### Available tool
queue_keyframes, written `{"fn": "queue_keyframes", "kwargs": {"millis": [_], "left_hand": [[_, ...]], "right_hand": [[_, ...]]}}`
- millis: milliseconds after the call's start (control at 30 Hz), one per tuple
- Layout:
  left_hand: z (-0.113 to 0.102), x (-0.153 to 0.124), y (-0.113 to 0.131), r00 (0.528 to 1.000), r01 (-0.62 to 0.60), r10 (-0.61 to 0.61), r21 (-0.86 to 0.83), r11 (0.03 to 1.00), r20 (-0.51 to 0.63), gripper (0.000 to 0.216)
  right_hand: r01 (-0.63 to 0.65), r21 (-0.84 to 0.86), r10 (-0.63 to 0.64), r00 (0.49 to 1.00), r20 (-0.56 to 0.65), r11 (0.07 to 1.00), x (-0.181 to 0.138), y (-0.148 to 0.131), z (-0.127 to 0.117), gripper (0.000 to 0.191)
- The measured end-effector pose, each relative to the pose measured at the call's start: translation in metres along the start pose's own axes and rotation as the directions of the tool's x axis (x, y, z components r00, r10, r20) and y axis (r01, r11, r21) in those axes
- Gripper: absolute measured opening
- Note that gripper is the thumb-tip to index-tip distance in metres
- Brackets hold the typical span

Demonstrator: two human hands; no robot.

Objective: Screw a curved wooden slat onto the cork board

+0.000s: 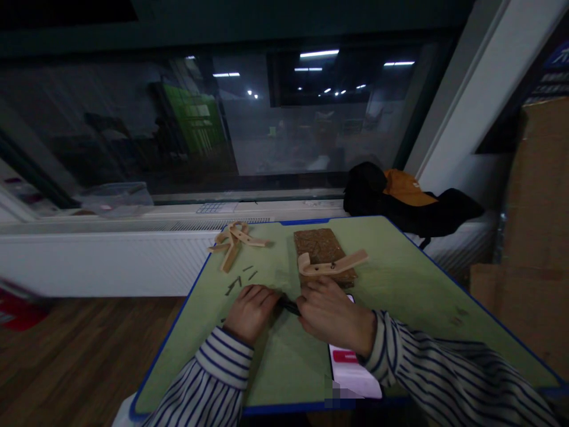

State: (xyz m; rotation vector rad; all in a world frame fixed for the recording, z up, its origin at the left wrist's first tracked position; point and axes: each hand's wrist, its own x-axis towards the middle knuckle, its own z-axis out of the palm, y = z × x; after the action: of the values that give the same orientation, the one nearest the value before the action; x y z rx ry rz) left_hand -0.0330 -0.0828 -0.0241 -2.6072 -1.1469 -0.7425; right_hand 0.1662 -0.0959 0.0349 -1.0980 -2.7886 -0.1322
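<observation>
My left hand [249, 309] and my right hand [331, 316] rest on a green table [400, 284], both in striped sleeves. Both are curled round a thin dark tool [288, 306] that spans the gap between them. Just beyond my right hand a curved wooden piece [331, 265] lies across a brown fibre board [320, 245]. Several small dark screws [240, 279] lie scattered beyond my left hand. A pile of wooden pieces [235, 240] sits at the table's far left corner.
A phone with a white and pink screen [353, 367] lies under my right wrist. Black clothing with an orange cap [402, 196] sits on the sill behind the table. A window, a white radiator cover and cardboard at right surround it.
</observation>
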Motion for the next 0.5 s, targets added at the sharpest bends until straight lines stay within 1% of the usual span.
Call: {"fn": "queue_keyframes", "kwargs": {"millis": [67,167,233,300,400,500], "left_hand": [[-0.002,0.001,0.001,0.999,0.038,-0.038,-0.014,0.999,-0.038,0.018],[-0.005,0.003,0.003,0.991,0.094,-0.099,-0.055,0.994,-0.091,0.019],[-0.007,0.007,0.005,0.985,0.122,-0.133,-0.097,0.988,-0.114,0.018],[-0.009,0.013,0.011,0.978,0.139,-0.159,-0.151,0.979,-0.134,0.015],[-0.011,0.027,0.024,0.967,0.151,-0.194,-0.239,0.959,-0.165,0.014],[-0.014,0.046,0.039,0.951,0.166,-0.235,-0.309,0.937,-0.202,0.012]], "right_hand": [[-0.016,0.048,0.017,1.000,-0.021,0.999,-0.003,0.008,-0.012,0.012],[-0.033,0.166,0.042,0.998,-0.052,0.986,-0.008,0.023,-0.034,0.013],[-0.060,0.262,0.084,0.993,-0.081,0.963,-0.013,0.031,-0.047,0.020],[-0.084,0.373,0.135,0.984,-0.113,0.924,-0.017,0.037,-0.056,0.021],[-0.083,0.551,0.207,0.964,-0.166,0.831,-0.020,0.041,-0.059,0.023],[-0.053,0.675,0.257,0.944,-0.206,0.736,-0.021,0.046,-0.054,0.024]]}}
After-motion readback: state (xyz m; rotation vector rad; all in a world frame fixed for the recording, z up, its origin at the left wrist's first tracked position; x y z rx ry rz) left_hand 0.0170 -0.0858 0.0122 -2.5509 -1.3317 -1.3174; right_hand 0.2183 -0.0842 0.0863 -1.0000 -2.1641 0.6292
